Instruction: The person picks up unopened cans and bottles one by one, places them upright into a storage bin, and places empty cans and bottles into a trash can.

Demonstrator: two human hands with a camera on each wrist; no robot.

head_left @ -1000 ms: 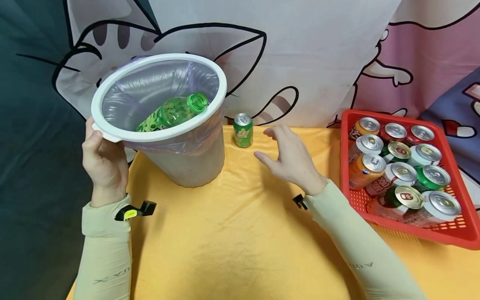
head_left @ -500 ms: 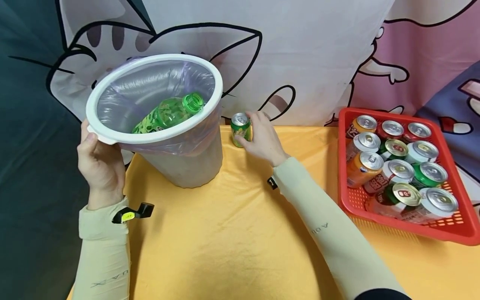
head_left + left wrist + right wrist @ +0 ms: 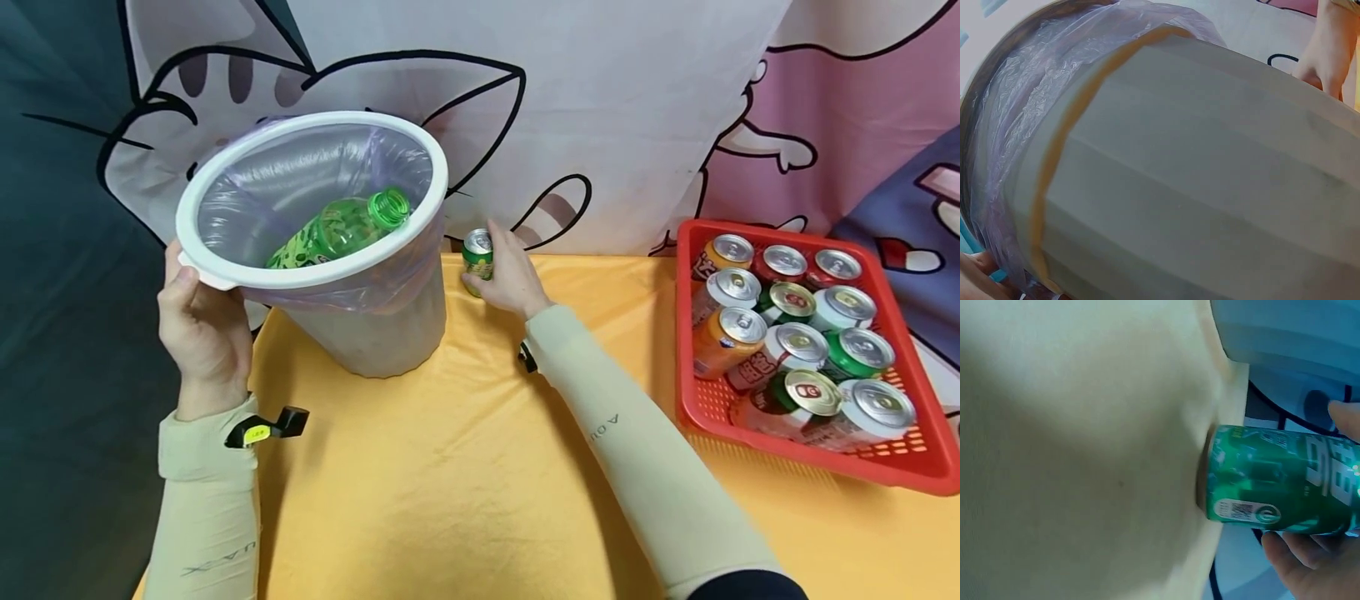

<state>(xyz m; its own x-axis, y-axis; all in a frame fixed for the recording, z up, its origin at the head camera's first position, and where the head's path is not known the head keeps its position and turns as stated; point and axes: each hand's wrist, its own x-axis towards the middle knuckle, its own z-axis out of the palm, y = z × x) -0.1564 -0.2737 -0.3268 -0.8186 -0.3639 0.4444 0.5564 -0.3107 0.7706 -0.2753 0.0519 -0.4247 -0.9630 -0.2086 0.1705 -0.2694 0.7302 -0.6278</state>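
Observation:
My left hand (image 3: pixel 206 333) grips the white rim of a plastic trash bin (image 3: pixel 375 337), its thumb near the rim's tab. The bin leans toward me, and a thin purple bag (image 3: pixel 1013 131) lines it and hangs over its outside. A green plastic bottle (image 3: pixel 352 225) without a cap lies inside. My right hand (image 3: pixel 513 271) is around a small green soda can (image 3: pixel 1272 478) standing upright by the bin, thumb on one side and fingers on the other. In the right wrist view the can's base sits at the yellow cloth.
On the right, a red plastic basket (image 3: pixel 684 350) holds several upright drink cans (image 3: pixel 738 325). A yellow cloth (image 3: pixel 420 500) covers the table. Behind it hangs a cartoon-print curtain (image 3: pixel 630 100); dark fabric (image 3: pixel 67 333) lies along the left.
My right hand has moved left from beside the can and closed around it. The left hand keeps holding the bin's rim, and the bin stays in place.

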